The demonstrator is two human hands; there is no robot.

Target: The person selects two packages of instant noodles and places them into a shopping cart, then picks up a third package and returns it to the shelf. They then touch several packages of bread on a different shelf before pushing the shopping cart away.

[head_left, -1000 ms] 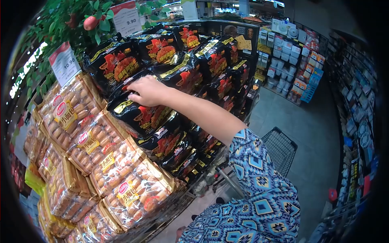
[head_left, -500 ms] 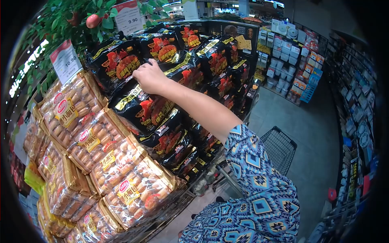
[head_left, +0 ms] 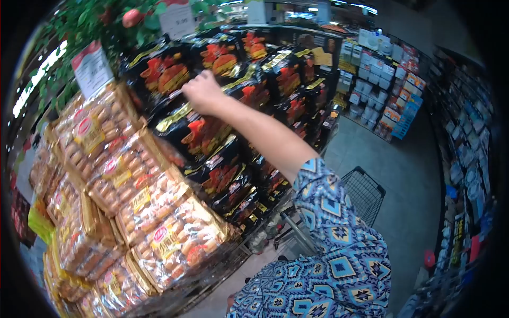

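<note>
My right hand (head_left: 204,93) reaches up and left across the view, its fingers curled against the top edge of a glossy black snack bag (head_left: 204,133). This bag carries a gold stripe and red-orange artwork. Behind the knuckles stands another black bag (head_left: 163,74) of the same design, leaning against the stack. The fingertips are partly hidden, and motion softens their outline. A blue patterned sleeve (head_left: 334,212) covers my upper arm. I do not make out my left hand.
Clear packs of small bread rolls (head_left: 177,241) are piled on the left. Price signs (head_left: 91,69) stand above, near leaves and a red fruit (head_left: 132,17). A shopping cart (head_left: 363,193) is at my right, with shelves (head_left: 469,175) across the aisle.
The view has shifted slightly, so the upper bags and signs sit a little further right. My right hand stays at the same bag, with its fingers drawn in more closely.
</note>
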